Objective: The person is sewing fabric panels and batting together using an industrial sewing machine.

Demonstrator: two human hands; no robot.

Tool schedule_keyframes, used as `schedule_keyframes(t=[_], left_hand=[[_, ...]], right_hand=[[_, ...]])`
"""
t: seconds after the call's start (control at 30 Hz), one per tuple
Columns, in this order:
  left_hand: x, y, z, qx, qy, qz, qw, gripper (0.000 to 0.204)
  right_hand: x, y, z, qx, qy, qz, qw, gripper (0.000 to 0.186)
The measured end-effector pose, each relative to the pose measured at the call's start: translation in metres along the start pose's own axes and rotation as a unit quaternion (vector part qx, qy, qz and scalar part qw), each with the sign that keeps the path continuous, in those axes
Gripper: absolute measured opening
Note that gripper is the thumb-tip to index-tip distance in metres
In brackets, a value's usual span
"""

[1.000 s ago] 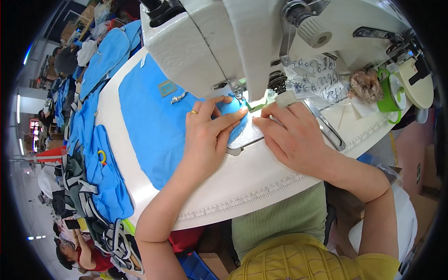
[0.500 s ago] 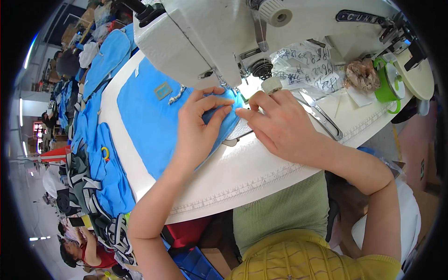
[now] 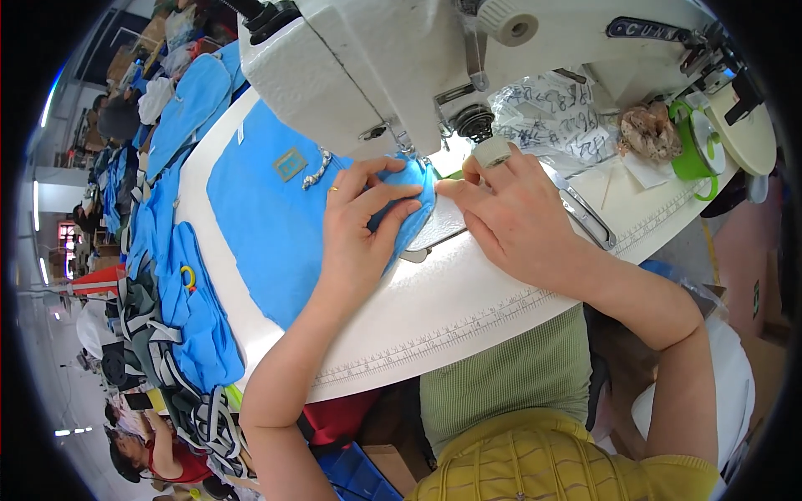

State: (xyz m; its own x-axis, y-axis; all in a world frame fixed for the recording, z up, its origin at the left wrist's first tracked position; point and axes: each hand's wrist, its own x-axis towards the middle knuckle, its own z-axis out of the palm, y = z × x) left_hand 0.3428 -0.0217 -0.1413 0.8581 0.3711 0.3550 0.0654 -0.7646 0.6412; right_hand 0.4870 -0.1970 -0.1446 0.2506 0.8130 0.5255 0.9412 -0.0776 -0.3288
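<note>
Blue fabric (image 3: pixel 259 209) lies flat on the sewing machine table, its right edge under the head of a white sewing machine (image 3: pixel 351 67). A small square patch (image 3: pixel 290 164) and a braided cord (image 3: pixel 318 169) are on it. My left hand (image 3: pixel 361 230), with a ring on one finger, pinches the fabric close to the needle area. Just right of the fabric's edge is my right hand (image 3: pixel 528 219), its fingers curled and thumb and fingertip together. Whatever those fingertips hold is too small to make out; a bit of green shows beside them.
Metal thread snips (image 3: pixel 586 219) lie right of my right hand. Beyond are a marked plastic bag (image 3: pixel 551 117), a brown bundle (image 3: pixel 649 134) and a green cup (image 3: pixel 693 150). A printed ruler (image 3: pixel 468 330) follows the table's front edge. More blue pieces (image 3: pixel 196 309) are heaped at left.
My right hand has shifted slightly right, and its fingertips are now farther from the fabric's edge. My left hand and the fabric have moved only a little.
</note>
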Motion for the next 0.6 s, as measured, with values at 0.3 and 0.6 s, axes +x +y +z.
schedule_keyframes(t=[0.3, 0.6], left_hand=[[-0.0006, 0.0007, -0.0011, 0.004, -0.008, 0.019, 1.0, 0.026], [0.0018, 0.0015, -0.0025, 0.038, -0.033, 0.028, 0.998, 0.027]], right_hand=[[-0.0023, -0.0039, -0.0028, -0.064, -0.027, -0.024, 0.997, 0.036], [-0.0029, -0.0037, -0.0051, -0.058, -0.015, -0.02, 0.998, 0.029]])
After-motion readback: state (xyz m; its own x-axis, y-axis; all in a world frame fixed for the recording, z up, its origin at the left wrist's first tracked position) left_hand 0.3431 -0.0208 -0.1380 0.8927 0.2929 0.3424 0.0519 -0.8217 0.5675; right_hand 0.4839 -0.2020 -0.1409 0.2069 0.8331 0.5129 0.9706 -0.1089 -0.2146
